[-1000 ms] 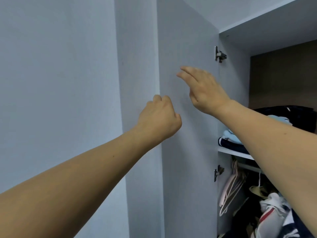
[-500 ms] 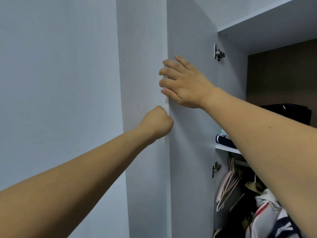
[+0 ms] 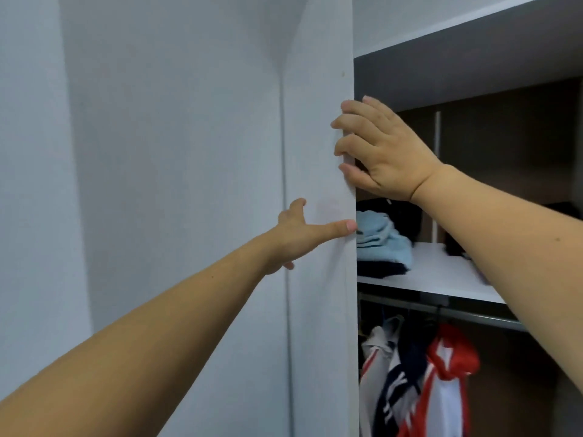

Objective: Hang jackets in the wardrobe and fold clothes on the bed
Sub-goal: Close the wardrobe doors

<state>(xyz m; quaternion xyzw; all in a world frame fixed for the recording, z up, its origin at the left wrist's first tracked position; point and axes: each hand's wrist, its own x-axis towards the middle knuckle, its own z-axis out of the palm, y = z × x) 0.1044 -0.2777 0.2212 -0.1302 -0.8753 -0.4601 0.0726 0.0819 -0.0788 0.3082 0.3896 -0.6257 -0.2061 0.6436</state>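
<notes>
Fingers of the right hand (image 3: pixel 386 156) curl round the near edge of the pale grey wardrobe door (image 3: pixel 318 216), gripping it. Lower down, the left hand (image 3: pixel 298 233) lies flat on the door's face, fingers spread, thumb at the edge. To the right, folded light-blue clothes (image 3: pixel 383 244) sit on a white shelf (image 3: pixel 441 272); red-white-navy jackets (image 3: pixel 419 383) hang beneath from a metal rail (image 3: pixel 473 315).

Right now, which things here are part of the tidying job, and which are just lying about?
Part of the job: wardrobe door, right hand gripping its edge, left hand on its face, hanging jackets, rail.
Lying about: blue folded cloth, dark folded clothes, shelf.
</notes>
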